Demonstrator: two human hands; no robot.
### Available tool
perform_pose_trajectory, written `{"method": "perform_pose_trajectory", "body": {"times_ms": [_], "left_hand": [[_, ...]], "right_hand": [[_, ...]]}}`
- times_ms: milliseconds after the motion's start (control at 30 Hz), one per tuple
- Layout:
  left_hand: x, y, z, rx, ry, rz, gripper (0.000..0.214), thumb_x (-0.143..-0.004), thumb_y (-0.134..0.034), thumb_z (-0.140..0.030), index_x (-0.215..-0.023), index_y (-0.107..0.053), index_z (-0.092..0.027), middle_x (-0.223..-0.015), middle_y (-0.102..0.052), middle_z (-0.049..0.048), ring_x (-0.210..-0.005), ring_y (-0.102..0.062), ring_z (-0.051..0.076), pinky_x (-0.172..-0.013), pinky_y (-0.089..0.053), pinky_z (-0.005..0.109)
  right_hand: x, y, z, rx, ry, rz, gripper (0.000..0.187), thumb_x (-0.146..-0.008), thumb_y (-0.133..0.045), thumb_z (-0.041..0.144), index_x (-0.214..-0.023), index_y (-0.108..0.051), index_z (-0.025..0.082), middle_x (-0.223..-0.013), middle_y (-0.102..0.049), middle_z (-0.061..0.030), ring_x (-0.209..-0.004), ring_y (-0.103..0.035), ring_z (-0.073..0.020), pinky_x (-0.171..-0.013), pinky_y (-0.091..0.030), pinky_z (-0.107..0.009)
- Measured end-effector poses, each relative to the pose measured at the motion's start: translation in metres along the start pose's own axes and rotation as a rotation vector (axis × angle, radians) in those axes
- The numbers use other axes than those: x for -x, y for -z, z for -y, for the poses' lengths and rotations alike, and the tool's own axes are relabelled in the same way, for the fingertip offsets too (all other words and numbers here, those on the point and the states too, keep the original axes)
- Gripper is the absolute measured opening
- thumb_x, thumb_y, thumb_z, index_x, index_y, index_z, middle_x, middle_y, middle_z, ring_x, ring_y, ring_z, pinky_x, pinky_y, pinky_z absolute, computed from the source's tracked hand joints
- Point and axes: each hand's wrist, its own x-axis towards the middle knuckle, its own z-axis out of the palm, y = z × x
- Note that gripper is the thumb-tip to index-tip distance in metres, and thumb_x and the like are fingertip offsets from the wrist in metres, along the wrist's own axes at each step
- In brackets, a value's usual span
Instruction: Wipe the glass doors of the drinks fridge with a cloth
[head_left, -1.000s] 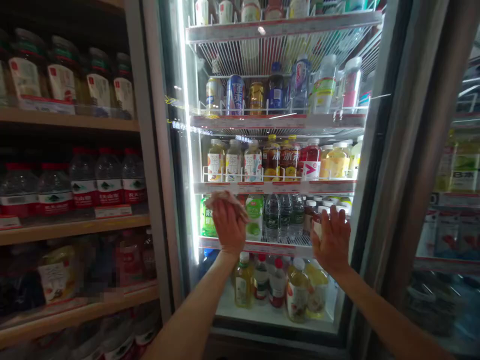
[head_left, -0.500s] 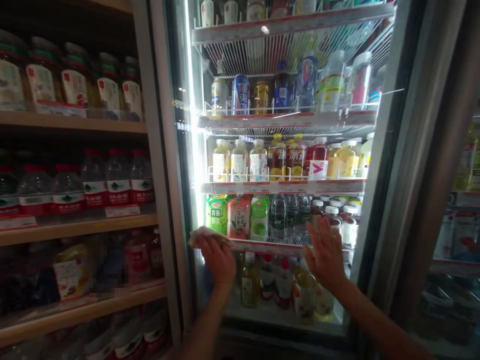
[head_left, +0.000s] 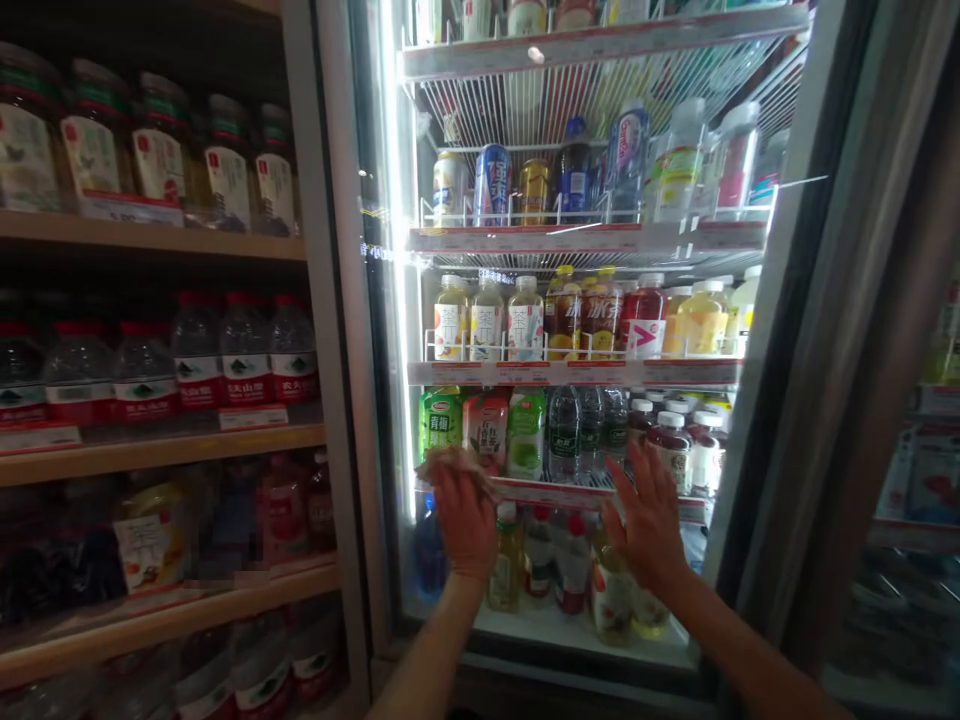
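Left hand (head_left: 465, 525) gripping cloth (head_left: 454, 458), long axis seemingly sideways

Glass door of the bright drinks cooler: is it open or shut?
The glass door appears shut: light reflections lie across it, with the drinks behind. The left hand, with a cloth, is on the near side.

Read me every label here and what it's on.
"茶π": white-capped bottles
"强爽": blue can
"V": red bottle
"冰": brown bottle
"青梅": green container
"红茶": red container
"农夫山泉": red-capped bottles
Other labels, price strips: too small or blurred.
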Motion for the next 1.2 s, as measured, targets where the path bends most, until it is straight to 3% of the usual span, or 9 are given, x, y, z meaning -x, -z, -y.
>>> {"method": "perform_pose_trajectory", "body": {"times_ms": [133, 367, 633, 767, 867, 967, 1067, 1133, 1200], "left_hand": [[-0.003, -0.008, -0.031, 0.152, -0.479, 0.156, 0.045, -0.082, -0.046, -0.022, -0.128, -0.045, -0.025, -0.13, -0.053, 0.0075, -0.127, -0.042, 0.021, -0.109, -0.027, 0.044], [-0.027, 0.015, 0.041, -0.041, 0.029, 0.039, 0.052, -0.081, -0.048, -0.027, -0.129, -0.037, -0.011, -0.141, -0.032, 0.0236, -0.137, -0.021, 0.031, -0.103, -0.03, 0.052], [-0.102, -0.009, 0.025, 0.12, 0.044, -0.052, 0.052, -0.084, -0.044, -0.04, -0.125, -0.039, -0.008, -0.142, -0.029, 0.0266, -0.137, -0.021, 0.032, -0.106, -0.021, 0.054], [-0.096, -0.005, 0.053, 0.101, 0.31, -0.167, 0.054, -0.085, -0.039, -0.034, -0.13, -0.038, -0.003, -0.143, -0.025, 0.0277, -0.137, -0.02, 0.033, -0.108, -0.021, 0.051], [-0.08, -0.005, 0.044, 0.068, 0.382, -0.249, 0.054, -0.087, -0.035, -0.031, -0.132, -0.035, 0.0, -0.143, -0.025, 0.0296, -0.136, -0.022, 0.033, -0.107, -0.024, 0.053], [-0.068, -0.018, -0.002, 0.099, 0.181, -0.163, 0.06, -0.086, -0.04, -0.036, -0.137, -0.03, -0.005, -0.141, -0.033, 0.0241, -0.137, -0.023, 0.029, -0.108, -0.025, 0.049], [-0.071, -0.029, -0.03, 0.137, -0.243, 0.009, 0.055, -0.086, -0.042, -0.033, -0.135, -0.036, -0.01, -0.138, -0.042, 0.0188, -0.137, -0.024, 0.027, -0.111, -0.022, 0.046], [-0.083, -0.026, -0.015, 0.129, -0.339, 0.028, 0.05, -0.087, -0.039, -0.03, -0.133, -0.039, -0.01, -0.137, -0.044, 0.0178, -0.137, -0.024, 0.025, -0.111, -0.021, 0.044], [-0.099, -0.018, 0.015, 0.086, -0.165, -0.051, 0.052, -0.088, -0.036, -0.031, -0.135, -0.036, -0.007, -0.14, -0.039, 0.0207, -0.138, -0.02, 0.025, -0.111, -0.02, 0.045]], "right_hand": [[-0.002, -0.001, 0.004, -0.012, 0.048, 0.024, 0.063, -0.087, -0.043, 0.023, -0.144, -0.016, 0.026, -0.152, -0.014, -0.01, -0.138, -0.018, -0.0298, -0.106, -0.024, -0.055], [0.003, 0.011, -0.035, 0.0, -0.022, 0.005, 0.061, -0.087, -0.045, 0.025, -0.143, -0.02, 0.028, -0.151, -0.019, -0.0094, -0.138, -0.018, -0.0309, -0.105, -0.026, -0.054], [0.0, 0.008, -0.028, -0.033, -0.044, -0.01, 0.056, -0.085, -0.048, 0.025, -0.138, -0.03, 0.024, -0.149, -0.023, -0.0106, -0.137, -0.018, -0.0327, -0.105, -0.027, -0.054], [0.006, 0.019, -0.043, -0.028, -0.039, 0.011, 0.054, -0.085, -0.046, 0.022, -0.137, -0.031, 0.023, -0.149, -0.023, -0.0113, -0.136, -0.022, -0.0313, -0.105, -0.029, -0.053], [0.004, 0.023, -0.044, -0.052, -0.023, -0.011, 0.054, -0.084, -0.046, 0.02, -0.136, -0.032, 0.022, -0.15, -0.021, -0.0115, -0.136, -0.023, -0.0314, -0.104, -0.03, -0.053], [-0.005, 0.018, -0.029, -0.093, -0.001, -0.041, 0.051, -0.083, -0.048, 0.02, -0.133, -0.035, 0.021, -0.15, -0.021, -0.0108, -0.137, -0.019, -0.033, -0.105, -0.029, -0.054], [-0.012, 0.013, -0.019, -0.109, -0.032, -0.076, 0.048, -0.082, -0.049, 0.022, -0.129, -0.04, 0.02, -0.149, -0.021, -0.0106, -0.137, -0.016, -0.0353, -0.105, -0.028, -0.057], [-0.012, 0.015, -0.025, -0.108, -0.023, -0.072, 0.047, -0.082, -0.049, 0.022, -0.128, -0.041, 0.02, -0.149, -0.023, -0.0111, -0.136, -0.019, -0.0343, -0.105, -0.029, -0.055], [-0.01, 0.02, -0.038, -0.09, 0.006, -0.053, 0.047, -0.083, -0.048, 0.021, -0.129, -0.04, 0.02, -0.148, -0.025, -0.0115, -0.135, -0.023, -0.0327, -0.105, -0.03, -0.053]]}}
